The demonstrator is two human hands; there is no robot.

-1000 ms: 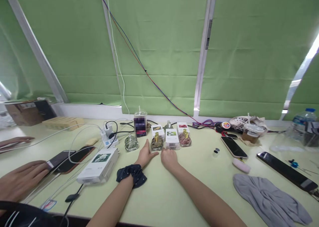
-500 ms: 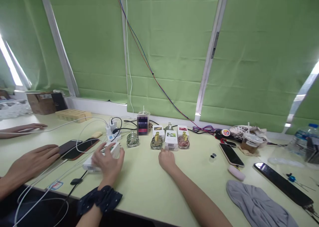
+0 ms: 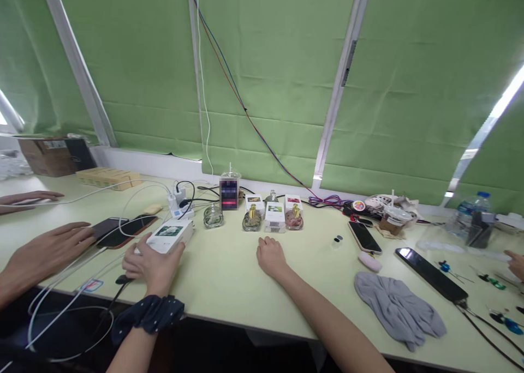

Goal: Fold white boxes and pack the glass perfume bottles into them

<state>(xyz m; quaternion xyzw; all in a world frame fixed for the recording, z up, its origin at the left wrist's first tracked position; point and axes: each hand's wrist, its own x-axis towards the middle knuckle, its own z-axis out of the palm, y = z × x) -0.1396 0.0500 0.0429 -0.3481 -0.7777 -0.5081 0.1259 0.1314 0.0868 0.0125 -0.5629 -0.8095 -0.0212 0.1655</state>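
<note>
Head view: the left hand (image 3: 150, 264) clasps the near end of a white box (image 3: 170, 234), fingers wrapped over its sides. The box lies flat on the table (image 3: 229, 291) just ahead of that wrist. The right hand (image 3: 270, 254) rests knuckles-up off to the right, fingers curled under and holding nothing, with a row of perfume bottles (image 3: 251, 220) beyond it. Another person's hand (image 3: 45, 250) lies further left. The box looks like light, stiff card with smooth faces, so its 2 long side edges likely give the surest hold.

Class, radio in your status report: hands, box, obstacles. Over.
Left hand grips white box. Right hand curled on table, empty. Cables, phones crowd box's left.
</note>
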